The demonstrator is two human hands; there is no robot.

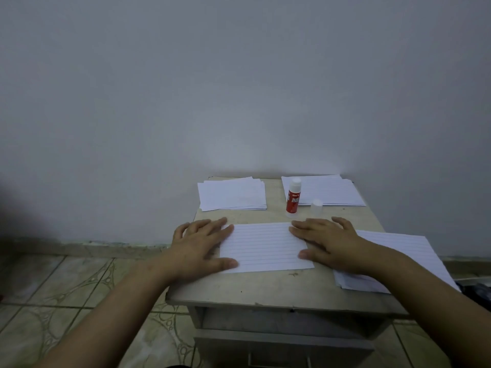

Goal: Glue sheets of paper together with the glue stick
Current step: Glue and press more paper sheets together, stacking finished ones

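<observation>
A lined white sheet (265,247) lies flat in the middle of a small table (265,288). My left hand (199,245) presses flat on its left edge, fingers straight. My right hand (326,243) presses flat on its right edge in the same way. Behind the sheet stands a red and white glue stick (293,197), uncapped, with its clear cap (316,205) standing just to its right.
A stack of white sheets (231,193) lies at the table's back left, another stack (332,191) at the back right. More lined paper (414,251) lies under my right forearm at the right edge. A wall rises behind; tiled floor (66,288) spreads to the left.
</observation>
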